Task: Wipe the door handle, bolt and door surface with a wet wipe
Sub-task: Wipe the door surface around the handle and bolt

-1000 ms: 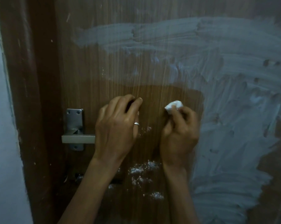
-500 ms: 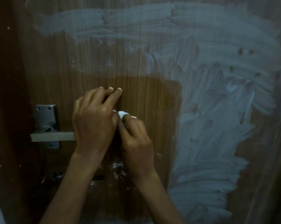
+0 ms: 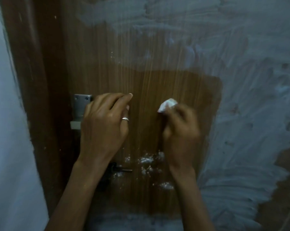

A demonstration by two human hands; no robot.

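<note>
A brown wooden door [image 3: 166, 52] fills the view, with a darker wet patch [image 3: 182, 90] in its middle and pale grey smears around it. My right hand [image 3: 181, 130] is shut on a crumpled white wet wipe [image 3: 168, 104] and presses it against the wet patch; the hand is blurred. My left hand [image 3: 104, 124], wearing a ring, is curled around the metal door handle [image 3: 75, 125], whose lever it mostly hides. The handle's plate [image 3: 82, 104] shows above the fingers. A dark bolt [image 3: 122, 170] sits below, beside my left wrist.
White flecks of residue [image 3: 147, 160] cling to the door below the hands. The dark door frame [image 3: 40, 80] and a pale wall [image 3: 5, 130] run down the left side.
My right hand with the wipe has swept right, away from my left hand, across the wet patch. My left hand stays on the handle. The view has shifted left.
</note>
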